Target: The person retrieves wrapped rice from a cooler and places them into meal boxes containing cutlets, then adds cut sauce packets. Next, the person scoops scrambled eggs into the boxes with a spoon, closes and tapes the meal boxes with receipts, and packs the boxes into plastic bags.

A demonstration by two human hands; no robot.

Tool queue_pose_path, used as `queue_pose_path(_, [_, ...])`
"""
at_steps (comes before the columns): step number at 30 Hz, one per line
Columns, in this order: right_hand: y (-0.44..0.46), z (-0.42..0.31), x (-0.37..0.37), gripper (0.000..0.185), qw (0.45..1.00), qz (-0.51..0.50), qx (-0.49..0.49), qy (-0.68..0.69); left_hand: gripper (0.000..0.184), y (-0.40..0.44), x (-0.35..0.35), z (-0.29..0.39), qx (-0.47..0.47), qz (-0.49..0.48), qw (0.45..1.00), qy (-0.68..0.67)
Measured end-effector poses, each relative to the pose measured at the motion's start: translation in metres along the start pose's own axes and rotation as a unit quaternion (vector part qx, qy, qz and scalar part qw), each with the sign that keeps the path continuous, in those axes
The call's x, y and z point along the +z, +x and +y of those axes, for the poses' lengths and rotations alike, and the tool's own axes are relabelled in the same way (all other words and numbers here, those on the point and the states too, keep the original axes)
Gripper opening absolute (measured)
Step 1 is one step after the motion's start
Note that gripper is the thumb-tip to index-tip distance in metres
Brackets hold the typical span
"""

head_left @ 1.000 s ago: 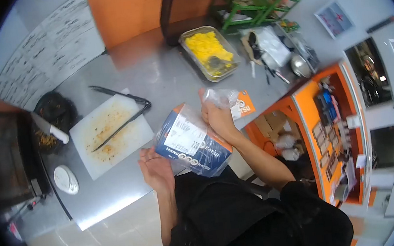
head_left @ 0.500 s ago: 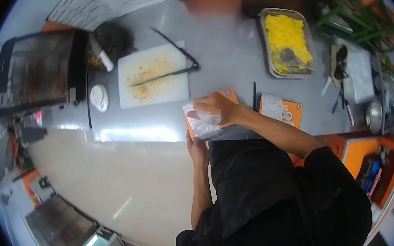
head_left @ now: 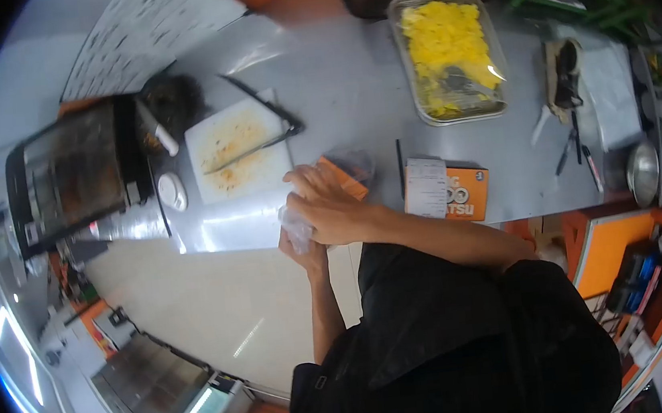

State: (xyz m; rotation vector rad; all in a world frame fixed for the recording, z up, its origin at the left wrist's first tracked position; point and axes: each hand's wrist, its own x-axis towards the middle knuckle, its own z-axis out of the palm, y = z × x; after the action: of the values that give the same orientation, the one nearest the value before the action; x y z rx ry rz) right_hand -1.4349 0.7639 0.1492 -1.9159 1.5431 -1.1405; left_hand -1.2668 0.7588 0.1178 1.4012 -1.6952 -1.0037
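Observation:
Crumpled clear plastic [head_left: 295, 225] is bunched between my two hands at the counter's front edge. My right hand [head_left: 329, 207] has its fingers closed on this plastic. Just below it, my left hand [head_left: 303, 250] is partly covered by the plastic and by my right hand, so its fingers are mostly hidden. An orange box [head_left: 347, 179] in the clear bag lies on the counter beyond my right hand, partly hidden by it. To the right, a second orange box [head_left: 468, 192] lies flat with a white paper slip [head_left: 427, 187] on it.
Black tongs [head_left: 290, 122] rest across a stained white cutting board [head_left: 220, 149]. A knife [head_left: 166, 139] and a round white lid [head_left: 172, 192] are at the left. A tray [head_left: 420, 100] of yellow food stands at the back, with utensils [head_left: 571, 149] to its right.
The bagged box has turned from upright in my hands to lying on the counter. My hands have come together over the bag's plastic at the counter edge. The view has shifted.

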Motion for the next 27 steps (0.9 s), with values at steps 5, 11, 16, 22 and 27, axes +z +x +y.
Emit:
queue_pose_path(5, [0.018,0.103,-0.068,0.033,0.990,-0.043,0.114,0.076,0.029,0.010,0.015,0.035,-0.146,-0.002,0.988,-0.058])
queue_pose_path(11, [0.013,0.225,-0.047,0.026,0.970,-0.018,0.087,-0.224,0.054,0.024,0.008,0.023,-0.139,-0.110,0.974,-0.140])
queue_pose_path(16, [0.004,0.207,-0.045,0.014,0.971,-0.018,0.220,-0.088,0.046,0.015,0.026,0.041,-0.209,-0.073,0.974,-0.058])
queue_pose_path(22, [-0.003,0.043,-0.046,0.020,0.885,0.032,0.315,0.341,0.054,0.023,0.013,0.030,-0.113,-0.153,0.981,0.036])
queue_pose_path(27, [-0.011,-0.008,-0.007,0.012,0.915,0.108,0.277,0.274,0.040,0.021,0.012,0.005,-0.025,-0.199,0.971,-0.129])
